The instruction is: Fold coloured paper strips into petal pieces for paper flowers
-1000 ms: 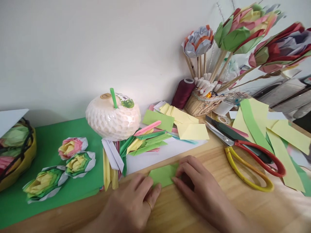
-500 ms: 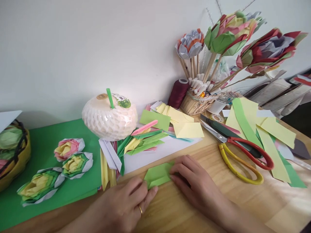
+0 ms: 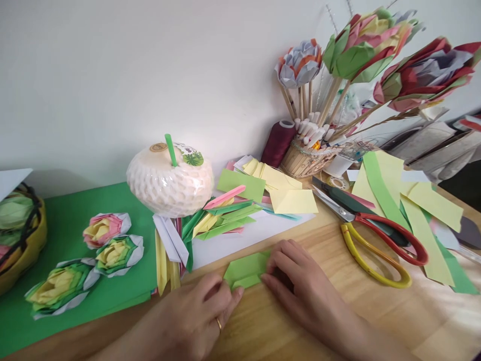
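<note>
A small light green piece of paper (image 3: 245, 269) lies on the wooden table, with a fold along its near edge and slanted corners at its left end. My left hand (image 3: 199, 316), with a ring on one finger, pinches the paper's left end. At the right end my right hand (image 3: 306, 286) has its bent fingers closed on the paper, thumb at the near edge. My fingers hide both ends in part. Just beyond lies a pile of folded paper strips (image 3: 225, 219) in green, yellow and pink, on a white sheet (image 3: 210, 253).
Scissors (image 3: 379, 235) with red and yellow handles lie to the right, beside loose paper pieces (image 3: 424, 210). Paper flowers (image 3: 116, 254) rest on a green sheet (image 3: 75, 205) at left. A wrapped white coconut (image 3: 169, 183), purple thread spool (image 3: 278, 143) and basket (image 3: 306, 160) stand behind.
The fold at the paper's near edge shows a little more, and my right thumb has shifted slightly left along it. Both hands keep hold of the paper. The view has moved slightly.
</note>
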The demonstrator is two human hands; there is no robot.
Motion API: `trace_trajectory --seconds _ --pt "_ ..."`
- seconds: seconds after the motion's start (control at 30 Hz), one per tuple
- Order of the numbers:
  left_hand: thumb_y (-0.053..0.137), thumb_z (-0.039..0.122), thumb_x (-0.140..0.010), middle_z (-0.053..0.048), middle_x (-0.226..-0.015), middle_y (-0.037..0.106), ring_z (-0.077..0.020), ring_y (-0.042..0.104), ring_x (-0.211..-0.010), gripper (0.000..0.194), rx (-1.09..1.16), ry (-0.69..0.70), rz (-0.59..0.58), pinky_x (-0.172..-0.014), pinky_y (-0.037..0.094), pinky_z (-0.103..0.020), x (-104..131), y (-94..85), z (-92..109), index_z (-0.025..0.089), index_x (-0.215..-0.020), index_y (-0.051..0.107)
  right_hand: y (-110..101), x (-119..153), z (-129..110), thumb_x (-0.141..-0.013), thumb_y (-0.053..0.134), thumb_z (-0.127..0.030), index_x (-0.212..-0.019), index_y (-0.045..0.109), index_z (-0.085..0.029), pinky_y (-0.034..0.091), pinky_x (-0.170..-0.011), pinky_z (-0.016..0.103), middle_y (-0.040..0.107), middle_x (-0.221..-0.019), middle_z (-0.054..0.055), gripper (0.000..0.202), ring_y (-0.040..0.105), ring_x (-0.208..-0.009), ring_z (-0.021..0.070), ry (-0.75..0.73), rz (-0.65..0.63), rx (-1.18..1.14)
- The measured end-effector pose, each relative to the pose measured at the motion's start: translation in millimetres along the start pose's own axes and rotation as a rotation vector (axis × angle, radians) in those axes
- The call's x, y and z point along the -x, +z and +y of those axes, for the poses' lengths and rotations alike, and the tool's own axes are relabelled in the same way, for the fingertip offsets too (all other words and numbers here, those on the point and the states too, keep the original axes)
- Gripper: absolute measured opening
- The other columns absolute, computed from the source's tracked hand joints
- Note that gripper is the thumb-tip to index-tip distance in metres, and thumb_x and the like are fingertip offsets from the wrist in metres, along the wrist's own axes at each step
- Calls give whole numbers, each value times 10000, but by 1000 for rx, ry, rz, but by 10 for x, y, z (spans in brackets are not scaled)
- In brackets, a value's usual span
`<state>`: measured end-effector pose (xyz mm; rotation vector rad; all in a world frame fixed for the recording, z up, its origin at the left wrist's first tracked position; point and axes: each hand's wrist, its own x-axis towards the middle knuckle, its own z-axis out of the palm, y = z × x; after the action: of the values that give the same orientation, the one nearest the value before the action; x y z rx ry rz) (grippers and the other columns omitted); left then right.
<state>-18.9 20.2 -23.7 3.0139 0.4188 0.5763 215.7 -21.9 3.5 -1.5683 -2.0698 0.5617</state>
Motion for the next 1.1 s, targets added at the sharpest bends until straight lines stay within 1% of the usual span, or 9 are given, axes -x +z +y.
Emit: trace_trajectory --seconds 0.2,0.3,0.4,0.53,0.67,0.83,0.93,1.0,1.1 --pt "297 101 -954 -70 -830 635 -190 587 -833 354 32 -35 13 -602 530 -248 -26 8 13 110 -1235 512 -15 -17 -21 -843 516 -79 -758 455 -201 417 -643 313 528 -798 30 161 493 -749 184 11 -26 -2" --pt "286 127 -980 -43 -779 619 -172 589 -775 323 95 -138 65 -589 503 -244 -66 11 34 157 -1066 595 -23 -19 -25 -837 518 -70 -752 448 -199 415 -647 316 523 -793 30 169 487 -748 184 22 -34 -10" --pt "281 175 -1000 -24 -739 603 -151 584 -715 355 175 -247 91 -590 480 -237 -104 0 49 182 -889 618 -26 -21 -19 -840 513 -67 -771 455 -198 420 -652 313 523 -805 28 159 492 -757 182 32 -39 -28" --pt "246 217 -1014 -16 -728 601 -146 585 -721 409 242 -285 72 -622 476 -243 -130 -37 42 193 -803 596 -33 -13 6 -833 501 -53 -821 465 -203 437 -658 299 524 -829 26 155 507 -771 177 49 -17 -65" --pt "251 252 -1022 -3 -763 608 -129 592 -743 385 295 -323 -1 -629 482 -224 -118 -54 23 196 -839 586 -60 2 24 -830 463 -19 -846 477 -210 455 -666 275 520 -879 27 192 523 -784 161 60 -31 -114" --pt "266 260 -1024 3 -807 612 -105 608 -775 357 303 -297 -58 -629 486 -188 -92 -54 -4 200 -862 578 -73 6 38 -839 438 -6 -863 479 -209 463 -683 264 508 -915 32 208 527 -796 149 48 -31 -149" --pt "273 291 -1026 8 -798 606 -93 611 -724 355 315 -297 -7 -619 491 -180 -107 -65 -21 196 -850 566 -66 36 68 -869 421 -26 -879 494 -205 466 -691 255 505 -922 36 194 525 -798 140 11 -7 -155" --pt "291 294 -1023 6 -777 600 -92 608 -678 337 296 -279 45 -579 485 -177 -136 -88 -30 187 -851 561 -68 81 97 -886 405 -38 -905 524 -202 466 -683 251 505 -924 43 204 524 -797 139 -56 9 -121" --pt "301 214 -1016 2 -738 598 -109 611 -679 311 172 -159 101 -556 476 -190 -182 -137 -39 170 -871 572 -89 177 119 -884 391 -32 -1011 563 -202 460 -671 275 518 -922 57 273 516 -804 159 -179 22 24"
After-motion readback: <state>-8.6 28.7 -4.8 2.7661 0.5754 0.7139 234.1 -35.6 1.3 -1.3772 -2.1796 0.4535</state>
